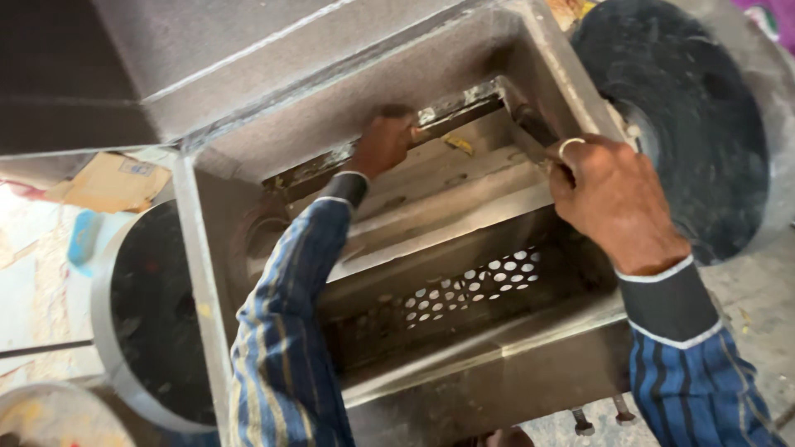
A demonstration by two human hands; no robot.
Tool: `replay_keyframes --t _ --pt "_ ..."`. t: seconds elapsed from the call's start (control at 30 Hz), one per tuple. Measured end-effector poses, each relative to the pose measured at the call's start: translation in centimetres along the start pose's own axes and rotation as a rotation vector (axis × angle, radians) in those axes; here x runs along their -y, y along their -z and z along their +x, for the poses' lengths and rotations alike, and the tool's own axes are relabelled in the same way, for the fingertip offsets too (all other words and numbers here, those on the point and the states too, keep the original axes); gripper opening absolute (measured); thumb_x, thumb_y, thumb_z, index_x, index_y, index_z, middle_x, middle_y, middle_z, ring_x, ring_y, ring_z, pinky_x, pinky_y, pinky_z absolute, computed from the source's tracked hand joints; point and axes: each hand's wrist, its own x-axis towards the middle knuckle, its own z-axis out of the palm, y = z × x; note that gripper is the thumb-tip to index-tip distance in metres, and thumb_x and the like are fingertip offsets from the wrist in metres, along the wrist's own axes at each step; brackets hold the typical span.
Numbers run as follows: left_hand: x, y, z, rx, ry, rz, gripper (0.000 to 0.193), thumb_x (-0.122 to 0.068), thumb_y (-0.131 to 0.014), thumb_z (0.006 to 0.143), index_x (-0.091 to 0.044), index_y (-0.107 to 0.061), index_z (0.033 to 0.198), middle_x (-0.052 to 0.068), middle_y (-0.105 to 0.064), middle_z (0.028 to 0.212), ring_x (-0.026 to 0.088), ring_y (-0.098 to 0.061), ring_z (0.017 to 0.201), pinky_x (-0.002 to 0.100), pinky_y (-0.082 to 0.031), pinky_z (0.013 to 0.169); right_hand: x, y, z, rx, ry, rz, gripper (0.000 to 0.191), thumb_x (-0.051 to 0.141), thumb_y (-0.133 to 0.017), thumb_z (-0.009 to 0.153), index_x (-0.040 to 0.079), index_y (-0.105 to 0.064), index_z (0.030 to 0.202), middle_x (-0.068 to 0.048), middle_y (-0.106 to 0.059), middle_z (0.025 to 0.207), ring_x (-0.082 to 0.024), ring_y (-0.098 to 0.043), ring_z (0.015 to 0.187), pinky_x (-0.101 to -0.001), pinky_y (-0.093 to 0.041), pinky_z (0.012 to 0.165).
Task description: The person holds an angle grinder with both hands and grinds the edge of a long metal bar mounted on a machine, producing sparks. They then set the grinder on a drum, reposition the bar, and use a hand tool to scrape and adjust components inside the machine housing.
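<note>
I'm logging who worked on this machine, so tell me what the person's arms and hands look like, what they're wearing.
Both arms wear long blue sleeves with thin pale and yellowish stripes, ending in dark cuffs edged with white piping. The right hand has a silver-coloured ring on one finger. The left hand is bare, with no ring or glove visible.
</note>
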Motion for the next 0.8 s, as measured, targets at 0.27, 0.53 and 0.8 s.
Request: replay_keyframes --t 0.27,0.53,0.8 --pt "2.1 2.7 -2.2 0.148 -0.022 -0.525 0.032 -0.021 -0.067 0.088 -0.006 -0.073 0.115 0.015 -0.077 0.105 0.033 -0.077 0.094 0.043 -0.06 0.081 0.1 -0.2 -0.1 0.014 0.019 -0.009 0.014 0.008 -0.071 0.092 0.002 -0.076 0.103 -0.022 -0.073 0.102 -0.042 -0.071 0.087 -0.0492 -0.057 0.08" --pt "1.1 0.4 -1.2 0.064 -0.004 0.434 0.012 -0.017 -0.067 0.081 -0.016 -0.079 0.084 0.013 -0.074 0.077 0.033 -0.073 0.072 0.049 -0.057 0.063 0.3 -0.2 0.0 0.032 0.04 -0.031 0.017 0.007 -0.071 0.09 0.002 -0.077 0.105 -0.022 -0.073 0.104 -0.042 -0.071 0.087 -0.0485 -0.058 0.08" --pt "0.6 -2.7 1.0 0.224 -0.07 0.516 0.014 -0.017 -0.065 0.086 -0.013 -0.078 0.082 0.013 -0.076 0.086 0.033 -0.075 0.078 0.048 -0.06 0.07 0.1 -0.3 -0.1 0.03 0.018 -0.025 0.012 0.008 -0.072 0.092 0.0 -0.075 0.1 -0.024 -0.073 0.102 -0.043 -0.07 0.088 -0.0492 -0.058 0.079"
